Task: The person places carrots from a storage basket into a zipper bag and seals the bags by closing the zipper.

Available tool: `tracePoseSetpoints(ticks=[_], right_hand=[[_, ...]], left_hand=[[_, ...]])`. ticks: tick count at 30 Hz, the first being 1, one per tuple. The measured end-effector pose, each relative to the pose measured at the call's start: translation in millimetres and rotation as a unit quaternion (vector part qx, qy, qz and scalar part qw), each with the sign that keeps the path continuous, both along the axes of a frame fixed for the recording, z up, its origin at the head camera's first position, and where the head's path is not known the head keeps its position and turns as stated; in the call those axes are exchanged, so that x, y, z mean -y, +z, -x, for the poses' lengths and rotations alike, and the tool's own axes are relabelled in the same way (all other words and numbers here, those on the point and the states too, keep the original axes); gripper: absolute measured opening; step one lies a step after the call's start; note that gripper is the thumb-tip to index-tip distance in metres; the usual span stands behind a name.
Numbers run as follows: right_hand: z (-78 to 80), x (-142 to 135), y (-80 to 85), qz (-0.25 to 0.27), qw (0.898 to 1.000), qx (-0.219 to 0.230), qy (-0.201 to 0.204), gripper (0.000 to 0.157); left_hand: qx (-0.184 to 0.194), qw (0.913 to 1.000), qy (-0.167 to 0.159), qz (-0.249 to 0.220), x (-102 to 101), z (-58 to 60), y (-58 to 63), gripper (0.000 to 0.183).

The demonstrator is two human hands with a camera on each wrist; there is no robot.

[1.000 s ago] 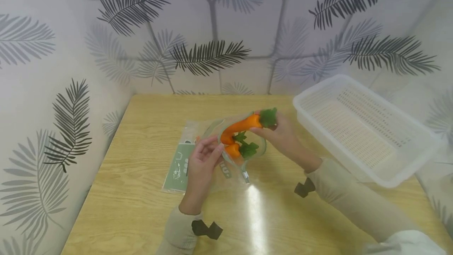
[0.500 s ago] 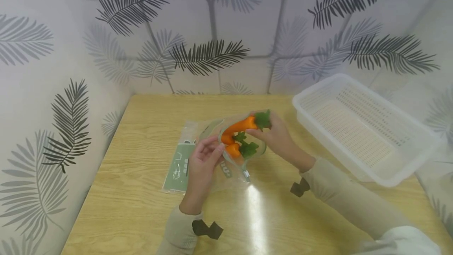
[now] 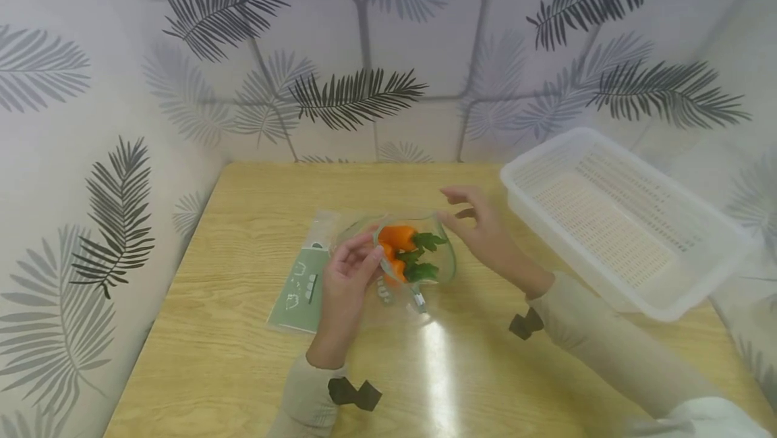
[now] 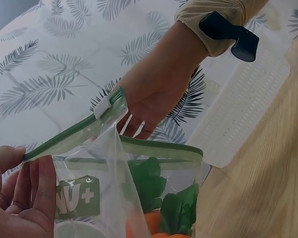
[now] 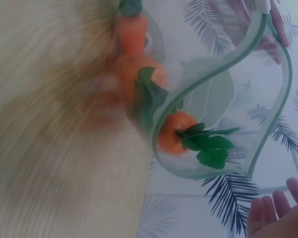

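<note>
My left hand point(image 3: 349, 276) pinches the rim of a clear zip bag point(image 4: 116, 163) with green edging and a white slider, its mouth open. Inside are several orange carrots point(image 3: 397, 239) with green leafy tops, which face the mouth in the head view. My right hand point(image 3: 479, 229) is beside the right side of the mouth and holds nothing. In the right wrist view its fingers point(image 5: 280, 206) are loosely bent and apart from the bag. Left fingertips behind the rim are partly hidden in the head view.
A white perforated plastic basket point(image 3: 607, 222) stands at the right of the wooden table point(image 3: 243, 384). A flat green printed packet point(image 3: 297, 296) in clear wrap lies left of the bag, partly under the left hand. A patterned wall point(image 3: 340, 40) rises behind.
My right hand has let go of a carrot, which has dropped into the bag with the others, and has drawn slightly right. The left hand stays on the rim.
</note>
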State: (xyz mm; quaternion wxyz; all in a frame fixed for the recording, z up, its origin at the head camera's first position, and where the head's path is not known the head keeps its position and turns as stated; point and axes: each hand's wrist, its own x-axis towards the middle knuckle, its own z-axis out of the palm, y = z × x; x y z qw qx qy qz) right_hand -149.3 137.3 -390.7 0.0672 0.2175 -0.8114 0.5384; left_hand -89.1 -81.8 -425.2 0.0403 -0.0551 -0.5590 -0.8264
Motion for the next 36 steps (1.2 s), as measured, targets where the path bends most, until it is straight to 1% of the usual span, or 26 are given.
tracePoseSetpoints(ticks=[4,8,9,10,13,16,18,21,23,25,28,32,36], right_hand=[[0.5,-9.8,2.5,-0.008,1.0,0.019,-0.017,0.034],[2.5,-17.8,0.2,-0.029,0.999,0.014,-0.016,0.028],[3.0,-19.4,-0.7,-0.034,0.999,0.011,-0.011,0.028],[5.8,-22.2,-5.2,-0.038,0.999,0.006,-0.004,0.028],[7.9,-26.1,-8.1,-0.045,0.999,-0.009,0.028,0.032],[8.2,-28.5,-8.2,-0.054,0.996,-0.025,0.059,0.039],[5.3,-27.6,-3.0,-0.062,0.994,-0.033,0.079,0.042],[4.2,-27.5,-0.9,-0.059,0.991,-0.026,0.116,0.04],[3.1,-27.3,-0.5,-0.058,0.989,-0.02,0.134,0.038],[1.9,-27.2,-0.5,-0.054,0.988,-0.017,0.145,0.036],[-0.5,-27.0,-0.6,-0.051,0.987,-0.019,0.15,0.033],[-3.9,-27.1,0.4,-0.036,0.985,-0.026,0.165,0.033],[-8.0,-29.0,4.8,-0.03,0.984,-0.013,0.175,0.032]], left_hand=[[-0.005,1.0,-0.003,-0.002,-0.1,-0.1,1.0,0.032],[-0.011,0.9999,-0.004,-0.004,-0.7,-0.2,2.3,0.032],[-0.01,0.9999,-0.003,-0.004,-0.7,-0.4,2.9,0.032],[-0.011,0.9999,-0.004,-0.004,-0.6,-0.4,3.3,0.032],[-0.009,0.9999,-0.008,-0.005,0.2,-0.4,5.5,0.033],[-0.014,0.9998,-0.016,0.004,1.7,0.0,7.6,0.033],[-0.018,0.9995,-0.019,0.015,2.8,0.1,9.5,0.033],[-0.02,0.9994,-0.028,0.005,3.4,0.5,12.7,0.033],[-0.021,0.9992,-0.033,-0.007,3.6,0.4,14.5,0.033],[-0.022,0.9987,-0.04,-0.021,3.8,0.4,16.9,0.032],[-0.019,0.9985,-0.044,-0.025,4.4,0.6,20.6,0.029],[-0.006,0.9978,-0.055,-0.036,5.8,2.2,26.3,0.026],[-0.001,0.9965,-0.069,-0.047,8.0,3.2,33.2,0.027]])
